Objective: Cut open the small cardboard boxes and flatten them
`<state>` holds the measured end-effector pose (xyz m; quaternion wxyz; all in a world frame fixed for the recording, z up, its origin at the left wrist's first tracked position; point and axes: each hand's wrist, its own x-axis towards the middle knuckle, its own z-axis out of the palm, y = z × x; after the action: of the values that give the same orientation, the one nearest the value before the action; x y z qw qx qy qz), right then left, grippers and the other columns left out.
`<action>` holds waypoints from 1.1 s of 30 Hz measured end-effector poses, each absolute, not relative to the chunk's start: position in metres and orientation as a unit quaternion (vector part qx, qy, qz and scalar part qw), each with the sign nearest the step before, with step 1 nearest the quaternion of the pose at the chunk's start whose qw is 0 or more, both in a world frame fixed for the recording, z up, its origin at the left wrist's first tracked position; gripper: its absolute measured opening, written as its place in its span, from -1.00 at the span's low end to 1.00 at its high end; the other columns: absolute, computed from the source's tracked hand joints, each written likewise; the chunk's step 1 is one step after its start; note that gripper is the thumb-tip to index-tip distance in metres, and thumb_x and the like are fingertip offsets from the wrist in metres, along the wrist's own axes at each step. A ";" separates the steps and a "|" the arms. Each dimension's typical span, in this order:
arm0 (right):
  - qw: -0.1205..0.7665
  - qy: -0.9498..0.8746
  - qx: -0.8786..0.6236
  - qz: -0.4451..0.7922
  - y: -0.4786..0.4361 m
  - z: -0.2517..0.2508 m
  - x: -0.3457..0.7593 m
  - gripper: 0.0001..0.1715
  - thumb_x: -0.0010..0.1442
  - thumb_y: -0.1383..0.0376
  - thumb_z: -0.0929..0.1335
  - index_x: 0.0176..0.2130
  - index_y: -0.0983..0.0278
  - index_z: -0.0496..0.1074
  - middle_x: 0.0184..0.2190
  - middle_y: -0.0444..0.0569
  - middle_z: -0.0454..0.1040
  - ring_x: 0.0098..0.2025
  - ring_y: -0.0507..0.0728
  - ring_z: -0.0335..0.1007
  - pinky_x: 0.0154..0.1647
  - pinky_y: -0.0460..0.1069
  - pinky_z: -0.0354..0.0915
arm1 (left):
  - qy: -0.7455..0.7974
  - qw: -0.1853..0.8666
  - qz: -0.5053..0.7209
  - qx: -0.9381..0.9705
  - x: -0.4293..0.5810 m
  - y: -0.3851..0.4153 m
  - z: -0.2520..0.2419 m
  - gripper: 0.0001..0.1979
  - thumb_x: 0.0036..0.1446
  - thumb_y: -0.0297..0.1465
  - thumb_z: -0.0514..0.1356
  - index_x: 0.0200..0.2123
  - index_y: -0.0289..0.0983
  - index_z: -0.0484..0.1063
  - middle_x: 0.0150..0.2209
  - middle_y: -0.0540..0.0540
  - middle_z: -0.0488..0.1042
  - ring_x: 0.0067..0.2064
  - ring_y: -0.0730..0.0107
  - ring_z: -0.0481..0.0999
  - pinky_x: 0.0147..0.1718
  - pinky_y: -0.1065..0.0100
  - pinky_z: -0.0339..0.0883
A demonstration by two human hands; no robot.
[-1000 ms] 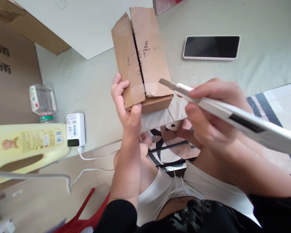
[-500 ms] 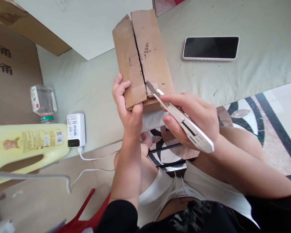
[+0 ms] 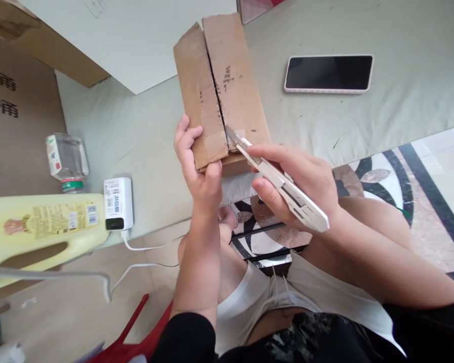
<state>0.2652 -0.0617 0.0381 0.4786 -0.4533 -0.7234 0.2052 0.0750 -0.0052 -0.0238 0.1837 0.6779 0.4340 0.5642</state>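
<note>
A brown cardboard box (image 3: pixel 238 91) rests on the pale green cloth, its two top flaps parted by a narrow dark slit. My left hand (image 3: pixel 200 166) grips the box's near left corner, fingers along the side and thumb at the near edge. In my right hand (image 3: pixel 302 181) is a white utility knife (image 3: pixel 278 181), held slantwise with its blade out. The blade's tip meets the slit near the box's front end, by a torn strip of clear tape. What lies inside the box is hidden.
A phone (image 3: pixel 329 74) lies to the right on the cloth (image 3: pixel 151 136). On the left are a clear bottle (image 3: pixel 70 156), a yellow jug (image 3: pixel 45 252) and a white power bank (image 3: pixel 125 201) with a cable. A large white box (image 3: pixel 136 40) stands behind; a red chair (image 3: pixel 136 338) is below.
The utility knife and my right hand have shifted very slightly up and left along the slit. My left hand keeps its hold on the box.
</note>
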 end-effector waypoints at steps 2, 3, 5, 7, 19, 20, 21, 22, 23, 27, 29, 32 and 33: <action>0.481 -0.722 -0.452 0.211 -0.062 0.038 0.265 -0.67 0.34 0.11 0.34 0.04 0.18 0.45 -0.14 -0.01 0.64 -0.16 0.10 0.60 -0.10 -0.01 0.52 | 0.431 0.183 0.566 0.678 0.075 -0.005 -0.024 -0.51 0.22 0.02 0.11 0.15 -0.01 0.30 0.35 0.03 0.22 0.44 0.05 0.14 0.39 -0.14 0.08; 0.482 -0.720 -0.451 0.214 -0.062 0.038 0.265 -0.66 0.35 0.12 0.33 0.04 0.19 0.45 -0.14 0.00 0.64 -0.14 0.10 0.60 -0.09 -0.01 0.52 | 0.426 0.182 0.569 0.680 0.075 -0.005 -0.025 -0.49 0.21 0.03 0.12 0.15 -0.02 0.30 0.35 0.01 0.22 0.44 0.05 0.14 0.39 -0.13 0.09; 0.481 -0.720 -0.450 0.220 -0.062 0.037 0.264 -0.66 0.35 0.13 0.33 0.05 0.21 0.44 -0.13 0.00 0.63 -0.12 0.10 0.60 -0.06 -0.01 0.52 | 0.418 0.180 0.573 0.682 0.075 -0.005 -0.025 -0.47 0.20 0.04 0.13 0.16 -0.04 0.31 0.35 -0.04 0.21 0.43 0.05 0.14 0.39 -0.12 0.09; 0.478 -0.721 -0.450 0.222 -0.062 0.037 0.264 -0.67 0.35 0.14 0.33 0.05 0.21 0.45 -0.12 0.00 0.63 -0.11 0.11 0.60 -0.05 -0.01 0.51 | 0.426 0.182 0.570 0.679 0.076 -0.006 -0.025 -0.47 0.21 0.06 0.11 0.15 -0.05 0.31 0.35 -0.06 0.21 0.44 0.05 0.14 0.40 -0.10 0.08; 0.478 -0.719 -0.447 0.232 -0.061 0.034 0.263 -0.65 0.36 0.11 0.32 0.06 0.20 0.45 -0.10 -0.01 0.63 -0.07 0.10 0.59 -0.03 -0.01 0.51 | 0.447 0.181 0.556 0.677 0.075 -0.006 -0.025 -0.46 0.19 0.10 0.09 0.15 0.01 0.27 0.37 0.02 0.18 0.46 0.06 0.11 0.41 -0.14 0.06; 0.479 -0.719 -0.447 0.232 -0.061 0.034 0.263 -0.65 0.36 0.11 0.32 0.06 0.20 0.44 -0.10 -0.01 0.63 -0.07 0.10 0.59 -0.03 -0.01 0.51 | 0.449 0.185 0.555 0.675 0.076 -0.006 -0.024 -0.47 0.19 0.10 0.08 0.14 0.01 0.27 0.37 0.04 0.18 0.46 0.05 0.09 0.41 -0.16 0.04; 0.478 -0.719 -0.449 0.232 -0.061 0.033 0.263 -0.64 0.36 0.10 0.31 0.06 0.20 0.44 -0.10 -0.01 0.63 -0.07 0.10 0.59 -0.03 -0.01 0.51 | 0.451 0.191 0.554 0.673 0.077 -0.007 -0.023 -0.48 0.20 0.10 0.08 0.14 0.02 0.27 0.38 0.06 0.17 0.47 0.04 0.07 0.42 -0.18 0.01; 0.476 -0.719 -0.452 0.232 -0.061 0.033 0.263 -0.64 0.36 0.09 0.31 0.06 0.19 0.44 -0.11 -0.01 0.63 -0.08 0.10 0.59 -0.04 -0.01 0.50 | 0.453 0.200 0.552 0.671 0.077 -0.008 -0.022 -0.49 0.20 0.09 0.07 0.13 0.02 0.26 0.39 0.08 0.16 0.48 0.03 0.04 0.43 -0.19 -0.03; 0.472 -0.719 -0.455 0.231 -0.061 0.033 0.263 -0.63 0.36 0.07 0.30 0.06 0.19 0.44 -0.12 -0.01 0.63 -0.10 0.10 0.59 -0.05 0.00 0.51 | 0.457 0.209 0.549 0.668 0.078 -0.008 -0.021 -0.51 0.22 0.08 0.07 0.12 0.03 0.26 0.39 0.10 0.15 0.49 0.04 0.01 0.44 -0.19 -0.06; 0.462 -0.718 -0.465 0.233 -0.061 0.033 0.263 -0.59 0.37 0.03 0.28 0.06 0.19 0.44 -0.16 -0.01 0.63 -0.13 0.11 0.58 -0.07 0.02 0.51 | 0.438 0.202 0.560 0.674 0.077 -0.006 -0.024 -0.48 0.19 0.10 0.10 0.14 0.03 0.27 0.38 0.06 0.16 0.48 0.05 0.03 0.44 -0.17 -0.03; 0.461 -0.717 -0.467 0.236 -0.061 0.033 0.263 -0.59 0.37 0.03 0.29 0.06 0.18 0.45 -0.17 -0.01 0.63 -0.13 0.11 0.58 -0.07 0.02 0.51 | 0.429 0.191 0.569 0.675 0.076 -0.005 -0.027 -0.46 0.18 0.08 0.11 0.15 0.00 0.29 0.36 0.01 0.18 0.46 0.03 0.08 0.42 -0.16 0.01; 0.465 -0.717 -0.460 0.241 -0.061 0.034 0.263 -0.61 0.36 0.05 0.30 0.06 0.19 0.45 -0.16 -0.01 0.63 -0.11 0.10 0.59 -0.04 0.00 0.50 | 0.426 0.187 0.573 0.674 0.075 -0.004 -0.028 -0.47 0.18 0.07 0.12 0.15 -0.01 0.31 0.35 -0.02 0.19 0.44 0.03 0.12 0.40 -0.13 0.05; 0.468 -0.717 -0.456 0.243 -0.061 0.035 0.263 -0.61 0.36 0.06 0.30 0.05 0.20 0.45 -0.15 -0.01 0.63 -0.10 0.10 0.59 -0.03 0.00 0.50 | 0.427 0.188 0.573 0.674 0.076 -0.005 -0.027 -0.46 0.18 0.08 0.12 0.15 0.00 0.31 0.35 -0.01 0.19 0.44 0.02 0.12 0.40 -0.12 0.05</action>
<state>0.2632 -0.0612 0.0348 0.4680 -0.4559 -0.7171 0.2425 0.0756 -0.0045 -0.0275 0.1882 0.6742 0.4269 0.5726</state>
